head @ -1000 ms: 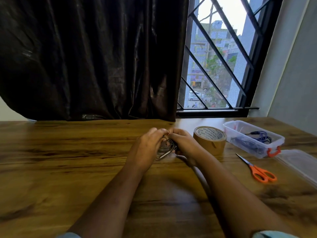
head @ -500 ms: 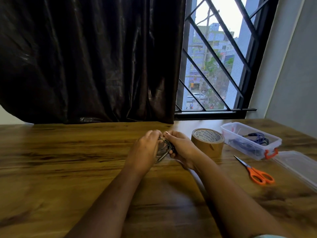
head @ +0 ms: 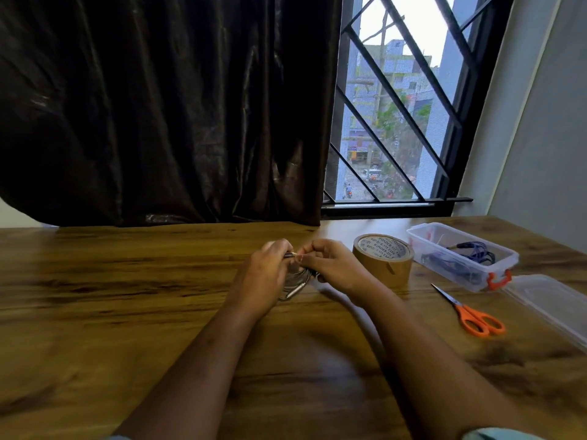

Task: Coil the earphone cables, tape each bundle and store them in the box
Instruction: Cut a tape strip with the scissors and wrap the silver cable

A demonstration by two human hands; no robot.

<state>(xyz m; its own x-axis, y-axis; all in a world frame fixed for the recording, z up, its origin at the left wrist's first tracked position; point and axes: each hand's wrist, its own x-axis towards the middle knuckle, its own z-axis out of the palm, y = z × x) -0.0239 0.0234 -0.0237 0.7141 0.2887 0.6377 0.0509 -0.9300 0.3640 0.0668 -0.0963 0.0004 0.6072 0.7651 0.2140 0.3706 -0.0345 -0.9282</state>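
Note:
A coiled dark earphone cable [head: 295,281] with a metal plug sticking out sits between my two hands above the wooden table [head: 127,312]. My left hand [head: 263,277] grips the coil's left side. My right hand [head: 333,265] pinches its top and right side, fingers curled. Most of the coil is hidden by the hands. A roll of brown tape [head: 382,258] stands just right of my right hand. The clear plastic box [head: 425,236] with an orange latch lies further right, holding a blue coiled cable [head: 473,254].
Orange-handled scissors [head: 473,315] lie on the table in front of the box. The box's clear lid [head: 552,303] rests at the right edge. A dark curtain and a barred window stand behind the table.
Both hands stay on the coil and have shifted only slightly. The view has drifted a little, so the table items sit slightly lower and further left.

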